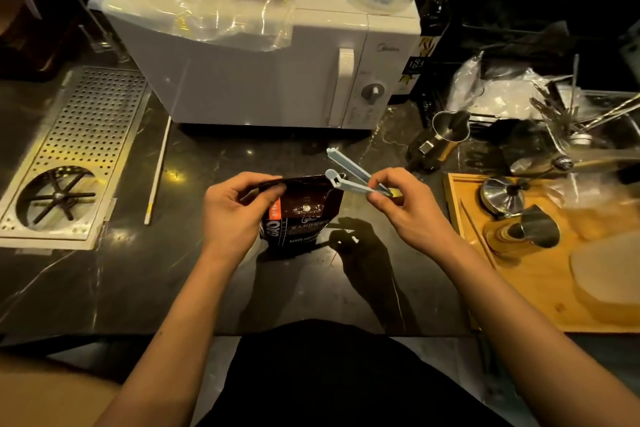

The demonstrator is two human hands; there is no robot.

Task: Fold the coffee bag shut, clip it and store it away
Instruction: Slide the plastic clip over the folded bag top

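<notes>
While the left hand (239,208) pinches the folded bag (301,215), the right hand (398,198) grips an open clip (353,173); any slack could spring the fold loose.

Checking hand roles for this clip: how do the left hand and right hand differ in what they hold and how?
The left hand pinches the coffee bag by its folded top; the right hand holds the sealing clip near its hinged end. The left hand's hold keeps the bag upright; the right hand's clip is open, at the bag's right corner. Both are bare, above the counter.

bag (303,210): dark brown, orange label | clip (349,173): pale blue | microwave (263,73): white
</notes>
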